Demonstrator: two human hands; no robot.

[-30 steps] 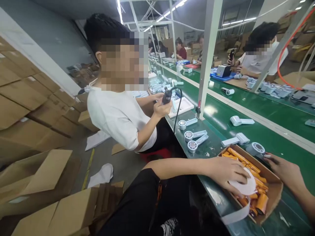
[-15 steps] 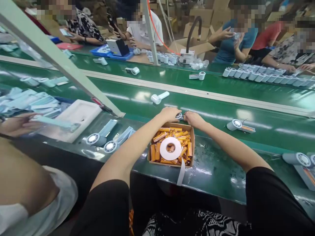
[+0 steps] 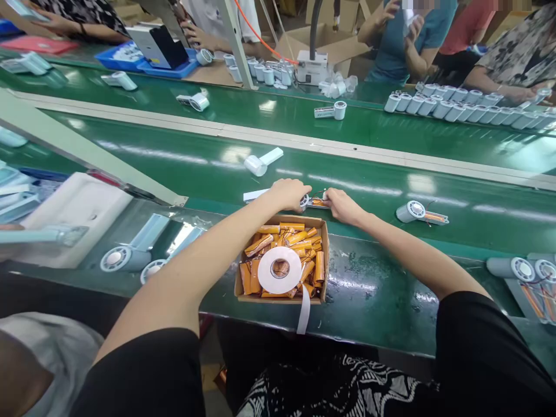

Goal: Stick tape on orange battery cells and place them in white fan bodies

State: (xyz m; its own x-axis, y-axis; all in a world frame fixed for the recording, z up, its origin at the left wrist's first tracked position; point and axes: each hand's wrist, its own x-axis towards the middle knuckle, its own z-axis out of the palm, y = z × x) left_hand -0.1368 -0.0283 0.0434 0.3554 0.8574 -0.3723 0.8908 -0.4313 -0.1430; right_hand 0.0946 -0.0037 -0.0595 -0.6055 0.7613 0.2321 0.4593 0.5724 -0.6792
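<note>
Both my hands meet on the green belt just beyond a small cardboard box. My left hand curls over the round head of a small white fan part. My right hand pinches the other end of that part, where an orange battery and thin wires show. The box holds several orange batteries with a roll of white tape lying on top, its loose end hanging over the front edge.
More white fan parts lie on the belt, at the right edge and at the left. A slanted metal post crosses at left. Other people work across the line, behind a row of white cylinders.
My view swung from the seated person on my left round to the belt. My left hand left the tape roll and both hands came together on the fan part beyond the box.
</note>
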